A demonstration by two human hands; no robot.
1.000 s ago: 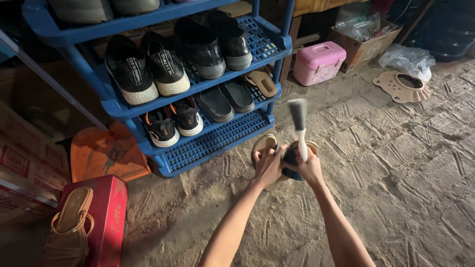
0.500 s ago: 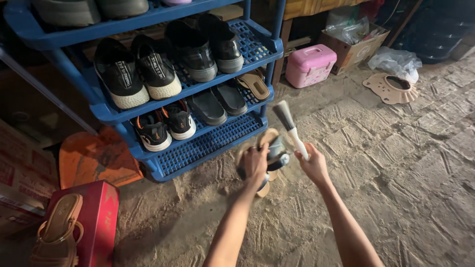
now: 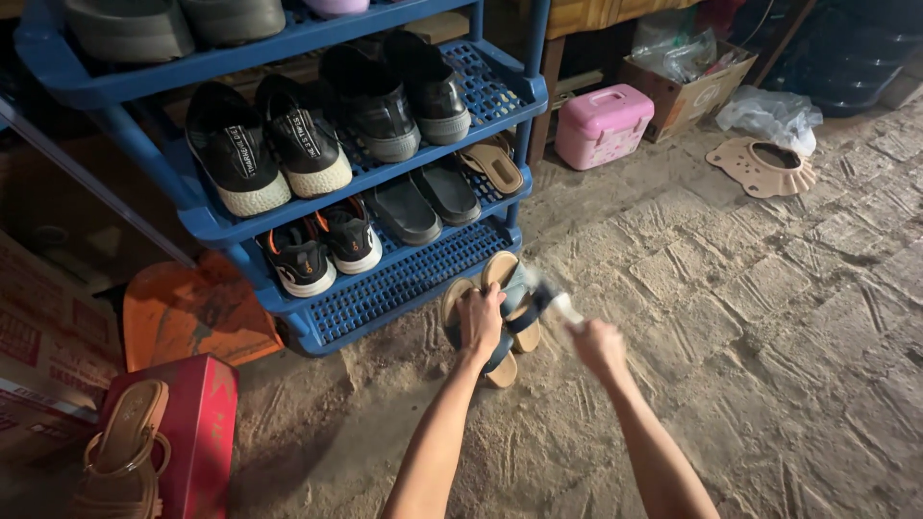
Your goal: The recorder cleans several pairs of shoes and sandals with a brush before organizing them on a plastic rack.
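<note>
My left hand [image 3: 481, 322] grips a tan sandal with a dark strap [image 3: 476, 332], holding it just above the floor. A second tan sandal [image 3: 510, 293] lies right beside it on the ground. My right hand [image 3: 598, 348] holds a brush with a pale handle [image 3: 550, 300], blurred by motion, its head over the sandals. Both hands are just in front of the lowest shelf of a blue plastic shoe rack [image 3: 404, 279].
The rack holds black sneakers [image 3: 269, 149], dark shoes [image 3: 399, 91] and flat slippers [image 3: 433, 197]. A red shoebox [image 3: 197, 423] with a tan sandal [image 3: 120, 457] on it is at lower left. A pink case [image 3: 604, 125] and cardboard box [image 3: 687, 82] stand behind.
The brush was held upright, then tilted down toward the sandals. My left hand moved lower and left onto the sandal. The view shifted slightly.
</note>
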